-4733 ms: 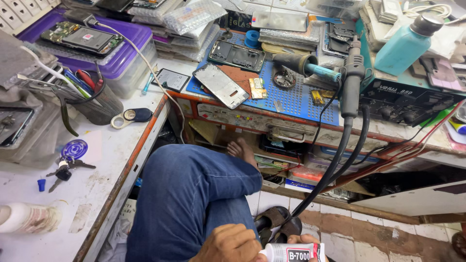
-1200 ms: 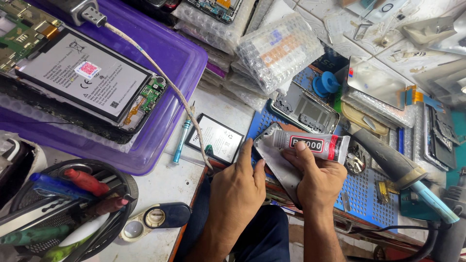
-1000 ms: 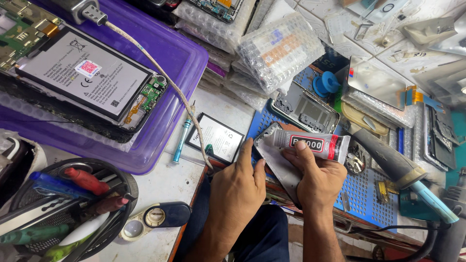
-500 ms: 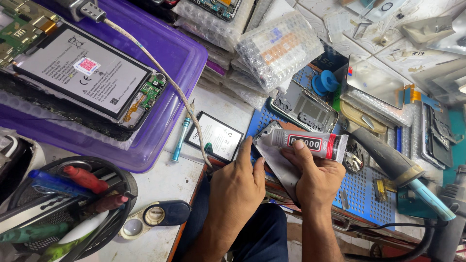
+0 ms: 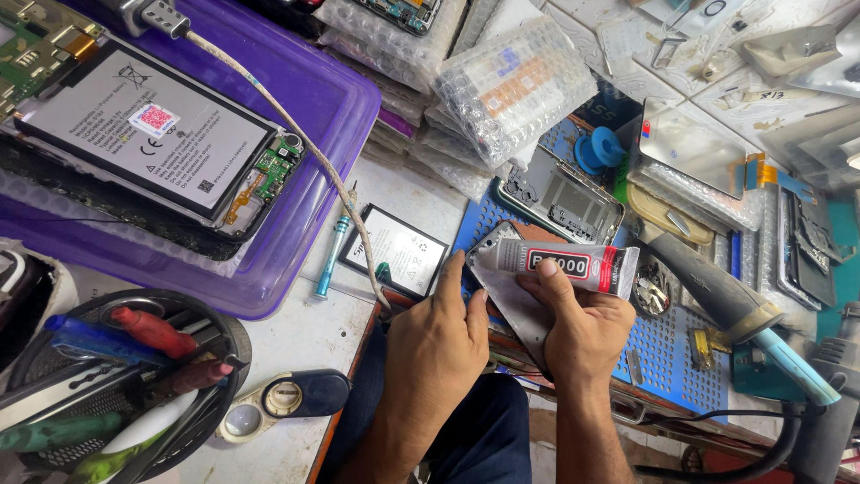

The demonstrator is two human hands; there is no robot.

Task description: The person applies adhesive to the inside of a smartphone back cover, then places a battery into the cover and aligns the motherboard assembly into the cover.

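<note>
left hand (image 5: 436, 345): fingers curled on the phone panel (image 5: 515, 296), gripping its 9 o'clock edge
right hand (image 5: 582, 327): fingers closed round glue tube (image 5: 560, 262), nozzle pointing 9 o'clock over the panel
panel place: held above tabletop (image 5: 305, 336) edge, blue mat (image 5: 667, 354) at 3 o'clock
tip: probably squeeze lightly, keep the bead thin along the rim

Both hands are raised side by side, left (image 5: 436, 345) fingers extended, right (image 5: 582, 327) fingers curled gripping.
</note>
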